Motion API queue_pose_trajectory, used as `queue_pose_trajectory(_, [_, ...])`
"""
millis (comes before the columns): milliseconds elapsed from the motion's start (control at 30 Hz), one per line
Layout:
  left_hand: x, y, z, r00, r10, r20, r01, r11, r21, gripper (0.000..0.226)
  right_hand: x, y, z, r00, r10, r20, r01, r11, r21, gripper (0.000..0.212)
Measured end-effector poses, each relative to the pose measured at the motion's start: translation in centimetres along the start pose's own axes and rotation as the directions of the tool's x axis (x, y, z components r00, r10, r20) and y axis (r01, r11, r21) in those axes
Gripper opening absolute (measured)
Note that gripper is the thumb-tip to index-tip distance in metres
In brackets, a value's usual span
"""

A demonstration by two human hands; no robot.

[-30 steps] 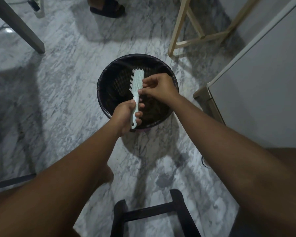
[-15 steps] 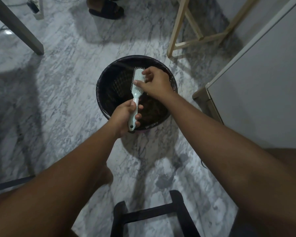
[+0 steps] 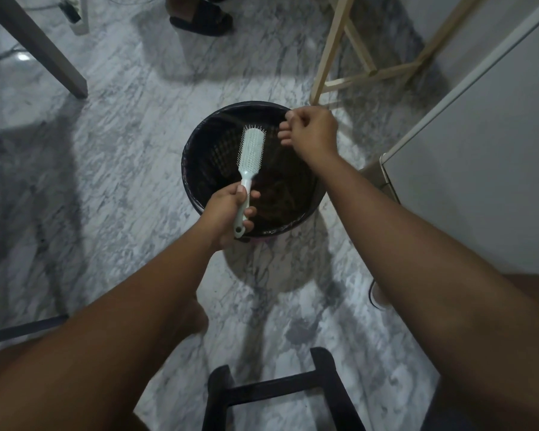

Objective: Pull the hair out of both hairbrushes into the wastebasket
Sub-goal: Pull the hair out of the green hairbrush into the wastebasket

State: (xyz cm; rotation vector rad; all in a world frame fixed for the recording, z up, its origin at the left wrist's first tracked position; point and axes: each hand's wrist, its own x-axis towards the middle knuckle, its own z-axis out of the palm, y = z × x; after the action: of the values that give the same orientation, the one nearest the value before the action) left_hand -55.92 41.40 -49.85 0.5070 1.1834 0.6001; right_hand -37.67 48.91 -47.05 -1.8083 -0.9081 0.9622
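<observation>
Since half a second ago the right hand [image 3: 311, 132] has lifted off the bristles toward the wastebasket's [image 3: 212, 150] far rim, fingertips pinching what look like faint hair strands [image 3: 281, 157]. Left hand [image 3: 227, 209] grips the mint hairbrush [image 3: 252, 150] by its handle above the basket. A hair clump [image 3: 277, 197] lies inside; the second brush is unseen, probably still to do

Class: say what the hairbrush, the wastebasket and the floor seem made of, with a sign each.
Hairbrush: likely plastic, pale mint, smooth moulded handle. Wastebasket: seemingly plastic lattice, glossy black bag liner. Floor: polished marble or marble-look tile; grey veins, reflections.
</observation>
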Motion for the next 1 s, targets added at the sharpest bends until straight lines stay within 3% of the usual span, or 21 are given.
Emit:
queue_pose_trajectory(133, [-0.1,0.0,-0.4,1.000,-0.001,0.025,0.001,1.000,-0.012,0.026,0.4,1.7,-0.8,0.984,0.063,0.166,0.000,0.935,-0.355,0.036])
queue_pose_trajectory(167, [-0.1,0.1,-0.3,1.000,0.001,0.026,-0.001,1.000,-0.005,0.027,-0.1,1.9,-0.6,0.976,0.071,0.207,0.007,0.936,-0.353,0.044])
queue_pose_trajectory(233, [0.0,0.0,0.1,1.000,0.007,0.025,-0.008,1.000,0.021,0.029,-1.3,1.9,0.0,0.961,0.096,0.261,-0.040,0.977,-0.211,0.061])
queue_pose_trajectory(300, [-0.1,-0.1,0.6,0.999,0.021,0.025,-0.023,0.998,0.060,0.029,-1.4,1.9,0.7,0.966,0.059,0.253,-0.015,0.985,-0.173,0.065])
queue_pose_trajectory(367, [-0.3,-0.2,1.0,0.999,0.038,0.025,-0.040,0.994,0.097,0.027,-1.1,2.0,1.0,0.984,0.027,0.177,0.009,0.980,-0.200,0.056])
queue_pose_trajectory(500, [-0.4,-0.3,1.0,0.999,0.049,0.015,-0.051,0.991,0.120,0.028,-0.5,1.5,0.6,0.993,-0.016,0.119,0.046,0.966,-0.256,0.017])
queue_pose_trajectory(533, [-0.4,-0.4,1.0,0.999,0.045,0.020,-0.047,0.993,0.112,0.029,-0.3,1.5,0.4,0.993,-0.009,0.114,0.036,0.970,-0.240,0.018])
queue_pose_trajectory(633, [-0.5,-0.3,0.9,0.998,0.038,0.049,-0.041,0.996,0.074,0.029,-0.1,1.1,-0.3,0.975,0.194,0.111,-0.198,0.980,0.022,0.022])
queue_pose_trajectory(700, [-0.6,-0.1,1.0,0.998,0.037,0.060,-0.041,0.998,0.055,0.028,0.1,0.8,-0.9,0.960,0.280,0.031,-0.280,0.939,0.197,0.018])
queue_pose_trajectory(800, [-0.7,-0.1,1.1,0.998,0.038,0.060,-0.042,0.996,0.074,0.028,0.4,0.8,-1.0,0.992,0.116,-0.042,-0.115,0.993,0.036,0.018])
queue_pose_trajectory(900, [-0.5,-0.3,1.1,0.997,0.050,0.060,-0.060,0.982,0.178,0.029,-0.1,0.6,0.1,0.991,-0.072,0.110,0.093,0.975,-0.203,0.037])
queue_pose_trajectory(1000, [-0.6,-0.4,1.2,0.997,0.056,0.058,-0.068,0.967,0.247,0.031,0.6,-0.1,0.4,0.990,-0.112,0.091,0.133,0.953,-0.273,0.023])
